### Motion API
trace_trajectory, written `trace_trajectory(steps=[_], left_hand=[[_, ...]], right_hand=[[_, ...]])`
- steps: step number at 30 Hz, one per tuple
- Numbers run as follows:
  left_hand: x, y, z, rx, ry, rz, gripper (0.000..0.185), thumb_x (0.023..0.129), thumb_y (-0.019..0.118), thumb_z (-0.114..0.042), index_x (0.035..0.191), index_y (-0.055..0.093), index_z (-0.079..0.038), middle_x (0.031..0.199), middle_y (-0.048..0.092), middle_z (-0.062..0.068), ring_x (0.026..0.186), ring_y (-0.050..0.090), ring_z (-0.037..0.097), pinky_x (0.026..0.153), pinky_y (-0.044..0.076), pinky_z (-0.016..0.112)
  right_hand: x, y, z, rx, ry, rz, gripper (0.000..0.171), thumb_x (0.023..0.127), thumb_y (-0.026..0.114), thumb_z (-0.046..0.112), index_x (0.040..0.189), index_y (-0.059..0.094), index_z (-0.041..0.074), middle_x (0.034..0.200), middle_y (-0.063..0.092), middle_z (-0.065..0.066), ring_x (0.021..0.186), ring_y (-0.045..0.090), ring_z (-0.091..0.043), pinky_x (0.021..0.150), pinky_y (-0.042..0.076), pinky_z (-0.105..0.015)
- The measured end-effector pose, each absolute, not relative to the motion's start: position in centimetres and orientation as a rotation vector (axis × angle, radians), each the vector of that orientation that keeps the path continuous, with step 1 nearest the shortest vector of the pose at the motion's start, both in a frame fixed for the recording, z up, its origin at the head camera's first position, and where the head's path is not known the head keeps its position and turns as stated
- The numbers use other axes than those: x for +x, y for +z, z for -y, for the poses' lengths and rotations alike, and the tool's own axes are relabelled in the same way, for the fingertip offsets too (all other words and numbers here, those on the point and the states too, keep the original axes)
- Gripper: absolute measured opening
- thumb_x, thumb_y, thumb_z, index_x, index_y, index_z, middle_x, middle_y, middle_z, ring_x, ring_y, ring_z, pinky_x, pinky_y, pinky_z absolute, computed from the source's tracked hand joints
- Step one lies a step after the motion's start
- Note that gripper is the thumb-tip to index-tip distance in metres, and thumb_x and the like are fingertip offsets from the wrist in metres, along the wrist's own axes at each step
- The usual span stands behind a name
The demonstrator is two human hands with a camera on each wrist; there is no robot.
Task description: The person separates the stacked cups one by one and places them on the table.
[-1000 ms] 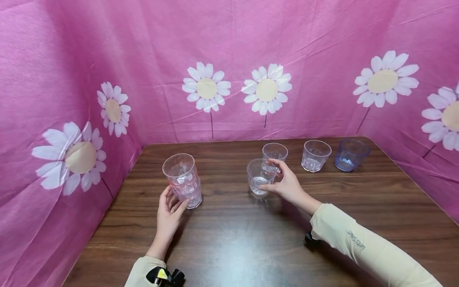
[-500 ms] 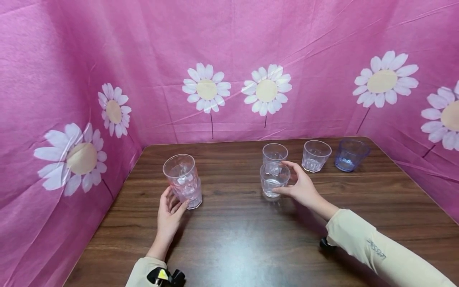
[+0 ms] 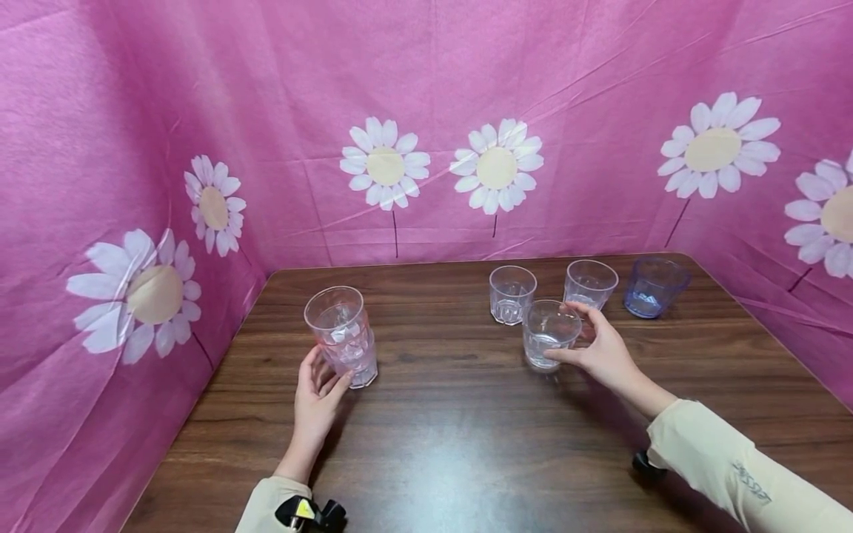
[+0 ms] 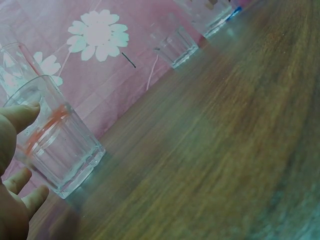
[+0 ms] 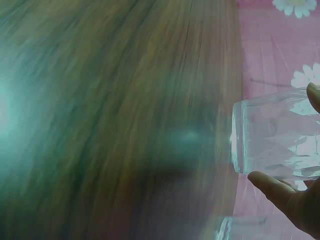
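My left hand (image 3: 316, 400) holds a stack of nested clear tumblers (image 3: 349, 348) standing on the left of the table, one with a pinkish tint. In the left wrist view an orange-red band shows through the stack (image 4: 70, 155), with thumb and fingers around its near side. On the right, a clear faceted tumbler (image 3: 541, 348) is upright between the thumb and fingers of my right hand (image 3: 609, 359). The right wrist view shows that tumbler's side and thick base (image 5: 267, 132), with a fingertip near the base. Its upper part is cut off there.
Behind the held tumbler stand two more clear tumblers, one to its left (image 3: 509, 292) and one to its right (image 3: 589, 280), partly hidden by the hand. A blue tumbler (image 3: 649, 289) stands at the far right. A pink daisy cloth (image 3: 426, 89) surrounds the wooden table (image 3: 426, 444).
My right hand has carried the clear tumbler rightward, from in front of the back middle tumbler to between the two clear ones behind. My left hand and the stack have stayed put.
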State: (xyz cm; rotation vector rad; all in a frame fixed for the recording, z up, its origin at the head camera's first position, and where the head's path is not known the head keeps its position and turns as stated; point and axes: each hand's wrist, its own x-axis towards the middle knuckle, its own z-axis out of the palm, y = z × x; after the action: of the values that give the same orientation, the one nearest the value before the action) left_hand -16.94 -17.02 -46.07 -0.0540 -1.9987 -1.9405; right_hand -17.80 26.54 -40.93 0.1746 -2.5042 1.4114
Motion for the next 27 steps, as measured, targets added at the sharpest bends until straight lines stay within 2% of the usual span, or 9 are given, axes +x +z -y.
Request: trace_trajectory(steps=[4,7,8,11,15,18,21,27], left_hand=[[-16.9,-46.1,17.0,-0.058,-1.942,1.990,0.069,0.086,0.064,0.017,0.145,0.031,0.008,0.144,0.041,0.029,0.113,0.051,-0.001,0.091,0.047,0.016],[-16.9,-46.0,17.0,-0.060,-1.944,1.988,0.068,0.086,0.064,0.017,0.145,0.031,0.009,0.144,0.040,0.030,0.113,0.051,-0.001,0.092,0.046,0.016],[-16.9,-46.0,17.0,-0.061,-1.944,1.989,0.069,0.086,0.064,0.017,0.145,0.031,0.009,0.144,0.040,0.030,0.113,0.051,-0.001,0.092,0.046,0.016],[-16.9,-46.0,17.0,-0.053,-1.942,1.998,0.069,0.086,0.064,0.017,0.145,0.031,0.009,0.144,0.040,0.030,0.113,0.051,-0.001,0.092,0.047,0.016],[-16.8,-46.0,17.0,-0.043,-1.940,2.014,0.069,0.086,0.065,0.016,0.146,0.030,0.008,0.145,0.041,0.029,0.114,0.050,0.000,0.092,0.047,0.017],[-16.8,-45.9,17.0,-0.041,-1.938,2.015,0.069,0.086,0.065,0.015,0.146,0.030,0.008,0.145,0.041,0.029,0.115,0.051,0.002,0.093,0.047,0.018],[-16.8,-45.8,17.0,-0.040,-1.935,2.014,0.069,0.086,0.065,0.015,0.146,0.031,0.008,0.145,0.041,0.028,0.116,0.051,0.005,0.093,0.047,0.019],[-16.9,-45.9,17.0,-0.028,-1.937,2.023,0.069,0.086,0.066,0.015,0.146,0.031,0.007,0.147,0.040,0.028,0.117,0.051,0.006,0.093,0.047,0.019]], right_hand=[[-17.3,-40.9,-27.9,0.138,1.389,2.516,0.092,0.070,0.091,0.011,0.144,0.038,-0.004,0.139,0.048,-0.024,0.116,0.053,-0.040,0.082,0.044,-0.009],[-17.0,-40.9,-28.9,0.104,1.391,2.525,0.094,0.071,0.091,0.011,0.146,0.036,-0.004,0.140,0.046,-0.024,0.116,0.054,-0.040,0.080,0.045,-0.008],[-16.9,-41.0,-29.2,0.096,1.396,2.524,0.093,0.072,0.090,0.011,0.146,0.035,-0.004,0.141,0.045,-0.025,0.117,0.054,-0.038,0.080,0.045,-0.008],[-16.5,-41.1,-30.2,0.055,1.379,2.523,0.093,0.072,0.090,0.012,0.146,0.035,-0.003,0.140,0.045,-0.024,0.112,0.057,-0.021,0.078,0.045,-0.008],[-16.1,-41.3,-31.5,0.016,1.321,2.507,0.092,0.072,0.091,0.013,0.144,0.037,-0.004,0.136,0.050,-0.021,0.101,0.051,0.006,0.079,0.043,-0.007],[-15.9,-41.2,-32.5,-0.018,1.270,2.496,0.092,0.071,0.091,0.014,0.144,0.038,-0.004,0.131,0.054,-0.011,0.097,0.048,0.013,0.079,0.040,-0.004],[-15.8,-41.1,-33.5,-0.066,1.237,2.494,0.093,0.071,0.091,0.016,0.145,0.039,-0.003,0.128,0.054,-0.001,0.095,0.046,0.015,0.077,0.039,-0.003],[-15.6,-41.1,-35.4,-0.162,1.202,2.512,0.095,0.073,0.091,0.019,0.146,0.035,-0.003,0.129,0.051,-0.006,0.089,0.045,0.020,0.070,0.043,-0.004]])
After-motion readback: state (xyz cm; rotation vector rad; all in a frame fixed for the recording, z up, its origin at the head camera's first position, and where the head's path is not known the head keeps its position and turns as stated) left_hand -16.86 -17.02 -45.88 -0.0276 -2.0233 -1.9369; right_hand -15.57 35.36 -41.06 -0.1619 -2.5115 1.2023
